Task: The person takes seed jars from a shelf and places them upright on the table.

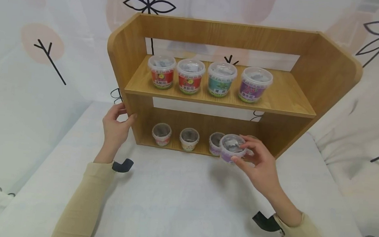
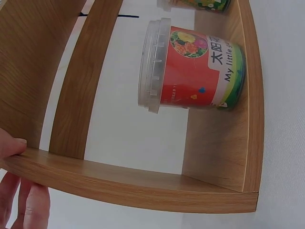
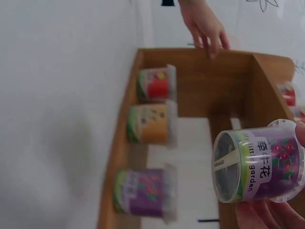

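Observation:
My right hand (image 1: pixel 261 169) holds a purple-labelled plastic planting cup (image 1: pixel 227 158) by its lidded end, just in front of the lower tier of a wooden two-tier shelf (image 1: pixel 217 102). In the right wrist view that purple cup (image 3: pixel 267 162) is tilted on its side, with its clear base showing. My left hand (image 1: pixel 114 126) grips the shelf's left side panel, thumb on the inner face and fingers outside. On the lower tier stand a red cup (image 1: pixel 161 140), an orange cup (image 1: pixel 188 145) and another purple cup (image 1: pixel 213 148), partly hidden by the held one.
Several lidded cups stand on the upper tier: two red ones (image 1: pixel 161 78) (image 1: pixel 189 82), a teal one (image 1: pixel 219 84) and a purple one (image 1: pixel 251 90). The shelf rests on a white-covered table (image 1: pixel 170 205), with a patterned cloth (image 1: pixel 61 10) behind.

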Demonstrator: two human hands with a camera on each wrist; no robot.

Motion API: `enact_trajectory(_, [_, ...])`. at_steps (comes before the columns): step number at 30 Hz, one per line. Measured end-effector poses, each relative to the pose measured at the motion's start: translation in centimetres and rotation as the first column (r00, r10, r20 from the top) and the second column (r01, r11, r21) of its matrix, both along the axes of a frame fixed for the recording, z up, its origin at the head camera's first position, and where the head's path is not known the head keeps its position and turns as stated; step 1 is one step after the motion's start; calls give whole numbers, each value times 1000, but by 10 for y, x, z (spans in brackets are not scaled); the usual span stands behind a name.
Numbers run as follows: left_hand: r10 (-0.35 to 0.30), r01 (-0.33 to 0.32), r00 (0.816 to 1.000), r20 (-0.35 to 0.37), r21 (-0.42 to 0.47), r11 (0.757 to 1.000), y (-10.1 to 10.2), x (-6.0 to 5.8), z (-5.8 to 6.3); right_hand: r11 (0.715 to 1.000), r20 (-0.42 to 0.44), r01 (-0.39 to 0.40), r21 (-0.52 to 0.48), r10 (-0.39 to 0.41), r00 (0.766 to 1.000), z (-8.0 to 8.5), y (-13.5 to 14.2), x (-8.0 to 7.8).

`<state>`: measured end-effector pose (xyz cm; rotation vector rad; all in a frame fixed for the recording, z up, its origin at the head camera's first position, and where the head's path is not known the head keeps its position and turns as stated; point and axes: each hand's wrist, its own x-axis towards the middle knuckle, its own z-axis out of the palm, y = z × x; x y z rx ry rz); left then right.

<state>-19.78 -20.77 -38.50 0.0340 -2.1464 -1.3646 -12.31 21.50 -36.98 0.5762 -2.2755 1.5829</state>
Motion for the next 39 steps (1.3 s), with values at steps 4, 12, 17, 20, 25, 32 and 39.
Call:
enact_trajectory(4, [3,-3,1000,0,-8,1000,0,0,0,999,64,-32,41,29,998,-18,-15,1])
enact_trajectory(12, [1,-1,1000,-8,-3,1000,0,0,-1,987,175,-156,-28,159,972,-40,-55,3])
enact_trajectory(17, [-2,2,1000,-3,0,1000,0,0,-2,973,181,-220,-73,230,956,-60,-79,3])
enact_trajectory(20, [-7,7,1000,-11,-4,1000,1,0,-2,964,160,-245,-103,260,952,-66,-92,4])
enact_trajectory(25, [1,-1,1000,-12,-8,1000,1,0,-1,954,165,-272,-126,290,943,-73,-114,4])
enact_trajectory(32, [5,-5,1000,-2,-6,1000,0,0,-1,951,227,-305,-49,308,924,-75,-140,2])
enact_trajectory(39, [4,-4,1000,12,-11,1000,0,0,-2,948,281,-317,-12,308,909,-78,-157,3])
